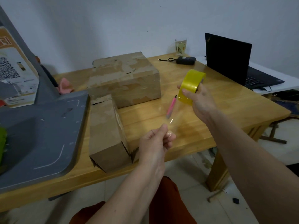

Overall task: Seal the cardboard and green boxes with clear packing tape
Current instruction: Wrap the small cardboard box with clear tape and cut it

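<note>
My right hand point(198, 101) grips a yellowish roll of clear packing tape point(191, 86) above the wooden table point(218, 109). A clear strip of tape point(174, 113) runs down from the roll to my left hand point(156, 140), which pinches its free end. A long cardboard box point(106, 135) lies at the table's front, left of my left hand. A bigger worn cardboard box point(126, 78) stands behind it. A green thing point(2, 143) shows at the far left edge, mostly cut off.
A pink utility knife point(171, 106) lies on the table under the tape strip. A large grey panel point(40, 131) covers the table's left side. A printed carton point(16, 68), a pink cloth point(64, 86), a glass point(180, 46), a black adapter point(186, 60) and an open laptop point(229, 62) stand behind.
</note>
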The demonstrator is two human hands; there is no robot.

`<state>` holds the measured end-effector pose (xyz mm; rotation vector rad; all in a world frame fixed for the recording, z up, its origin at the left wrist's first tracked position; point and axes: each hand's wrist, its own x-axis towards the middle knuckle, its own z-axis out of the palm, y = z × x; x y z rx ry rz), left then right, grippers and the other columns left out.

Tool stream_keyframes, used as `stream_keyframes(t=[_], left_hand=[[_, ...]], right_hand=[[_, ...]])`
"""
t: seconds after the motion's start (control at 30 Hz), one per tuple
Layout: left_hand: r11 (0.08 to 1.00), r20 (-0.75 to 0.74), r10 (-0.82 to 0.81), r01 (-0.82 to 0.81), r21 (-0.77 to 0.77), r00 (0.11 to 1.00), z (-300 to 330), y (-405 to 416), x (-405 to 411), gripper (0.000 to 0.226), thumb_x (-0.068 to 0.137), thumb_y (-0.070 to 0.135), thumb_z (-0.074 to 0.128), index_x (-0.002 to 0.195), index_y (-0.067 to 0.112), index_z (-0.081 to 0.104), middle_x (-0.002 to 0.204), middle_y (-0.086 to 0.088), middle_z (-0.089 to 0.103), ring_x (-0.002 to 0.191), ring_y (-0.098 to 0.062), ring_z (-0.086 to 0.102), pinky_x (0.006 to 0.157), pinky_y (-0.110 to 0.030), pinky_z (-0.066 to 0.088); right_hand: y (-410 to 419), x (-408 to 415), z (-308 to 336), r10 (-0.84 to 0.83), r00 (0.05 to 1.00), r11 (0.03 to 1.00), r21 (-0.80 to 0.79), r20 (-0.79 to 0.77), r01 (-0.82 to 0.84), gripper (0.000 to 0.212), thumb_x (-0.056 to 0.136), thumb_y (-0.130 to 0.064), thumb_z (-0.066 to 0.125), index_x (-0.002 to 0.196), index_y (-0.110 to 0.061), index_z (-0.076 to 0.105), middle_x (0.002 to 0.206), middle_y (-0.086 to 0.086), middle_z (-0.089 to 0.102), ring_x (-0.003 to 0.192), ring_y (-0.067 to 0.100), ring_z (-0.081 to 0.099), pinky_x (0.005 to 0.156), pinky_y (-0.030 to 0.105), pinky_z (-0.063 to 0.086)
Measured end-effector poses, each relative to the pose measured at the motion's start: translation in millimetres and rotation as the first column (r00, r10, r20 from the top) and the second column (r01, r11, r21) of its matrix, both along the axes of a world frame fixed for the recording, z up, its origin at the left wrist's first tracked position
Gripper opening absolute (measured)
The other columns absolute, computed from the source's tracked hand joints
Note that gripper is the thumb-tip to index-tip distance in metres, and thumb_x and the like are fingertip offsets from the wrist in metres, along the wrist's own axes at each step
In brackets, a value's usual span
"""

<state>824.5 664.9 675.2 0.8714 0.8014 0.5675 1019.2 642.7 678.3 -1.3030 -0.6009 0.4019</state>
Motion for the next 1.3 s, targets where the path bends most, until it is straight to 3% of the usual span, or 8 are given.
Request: stream_keyframes(t=[0.2, 0.37, 0.57, 0.63, 0.73, 0.93, 1.1, 1.3], left_hand=[[0.998, -0.028, 0.018, -0.019, -0.068, 0.999, -6, 2, 6, 0.013, 0.093, 0.009, 0.064, 0.081, 0.004, 0.065, 0.061, -0.004, 0.069, 0.058, -0.010, 0.066, 0.050, -0.017, 0.049], [0.996, -0.057, 0.017, -0.022, -0.088, 0.998, -11, 5, 5, 0.015, 0.094, 0.008, 0.062, 0.080, 0.004, 0.065, 0.060, -0.003, 0.068, 0.058, -0.011, 0.066, 0.049, -0.016, 0.049], [0.990, -0.004, -0.001, 0.000, -0.138, 1.000, -6, 2, 5, 0.009, 0.093, 0.005, 0.062, 0.086, 0.001, 0.066, 0.066, -0.007, 0.069, 0.061, -0.012, 0.068, 0.049, -0.016, 0.049], [0.987, 0.014, -0.003, 0.005, -0.159, 1.000, -5, 1, 6, 0.009, 0.093, 0.005, 0.061, 0.087, 0.001, 0.067, 0.068, -0.008, 0.070, 0.062, -0.013, 0.069, 0.049, -0.016, 0.050], [0.979, 0.022, 0.002, 0.003, -0.203, 1.000, -4, -1, 4, 0.008, 0.094, 0.005, 0.061, 0.091, -0.001, 0.066, 0.069, -0.008, 0.070, 0.064, -0.013, 0.069, 0.050, -0.016, 0.051], [0.972, 0.002, -0.011, 0.011, -0.237, 1.000, -3, -2, -1, 0.009, 0.093, 0.005, 0.061, 0.096, 0.000, 0.067, 0.070, -0.007, 0.070, 0.060, -0.011, 0.066, 0.052, -0.017, 0.051], [0.975, -0.019, -0.046, 0.041, -0.218, 0.999, 0, 0, -1, 0.009, 0.093, 0.009, 0.062, 0.097, 0.004, 0.069, 0.076, -0.006, 0.073, 0.062, -0.009, 0.065, 0.053, -0.017, 0.048], [0.996, 0.028, -0.063, 0.065, -0.065, 0.998, 6, 2, -3, 0.010, 0.096, 0.014, 0.059, 0.095, 0.009, 0.068, 0.073, 0.000, 0.072, 0.062, -0.006, 0.063, 0.052, -0.015, 0.046]], right_hand=[[2, 9, -23, -0.024, 0.999, 0.994, -0.106, 0.041, 0.028, 0.023, 0.087, -0.004, 0.067, 0.102, -0.021, 0.065, 0.115, 0.007, 0.068, 0.112, 0.021, 0.062, 0.102, 0.040, 0.047], [5, 7, -36, -0.035, 0.999, 0.987, -0.153, 0.039, 0.040, 0.027, 0.084, -0.002, 0.070, 0.108, -0.013, 0.063, 0.108, 0.009, 0.067, 0.100, 0.019, 0.062, 0.088, 0.030, 0.049], [4, 11, -34, -0.064, 0.997, 0.988, -0.141, 0.041, 0.069, 0.018, 0.086, -0.003, 0.068, 0.099, -0.016, 0.065, 0.097, 0.004, 0.068, 0.094, 0.020, 0.062, 0.090, 0.038, 0.050], [3, 11, -33, -0.075, 0.997, 0.988, -0.134, 0.016, 0.076, 0.012, 0.089, -0.006, 0.066, 0.100, -0.007, 0.066, 0.097, 0.010, 0.069, 0.092, 0.021, 0.062, 0.091, 0.044, 0.051], [2, 10, -32, -0.084, 0.996, 0.981, -0.170, 0.032, 0.089, 0.027, 0.092, -0.013, 0.065, 0.109, 0.008, 0.062, 0.108, 0.025, 0.067, 0.092, 0.024, 0.063, 0.090, 0.050, 0.051], [4, 6, -35, -0.144, 0.987, 0.964, -0.213, 0.074, 0.157, 0.027, 0.089, -0.016, 0.069, 0.108, 0.004, 0.064, 0.103, 0.019, 0.069, 0.092, 0.027, 0.067, 0.090, 0.049, 0.053], [7, 7, -33, -0.269, 0.956, 0.918, -0.267, 0.120, 0.292, 0.035, 0.086, -0.028, 0.072, 0.110, -0.006, 0.059, 0.107, 0.012, 0.067, 0.098, 0.026, 0.066, 0.088, 0.049, 0.054], [8, 6, -28, -0.241, 0.969, 0.944, -0.219, 0.053, 0.247, 0.032, 0.088, -0.019, 0.070, 0.100, 0.010, 0.064, 0.090, 0.018, 0.067, 0.082, 0.025, 0.063, 0.076, 0.043, 0.052]])
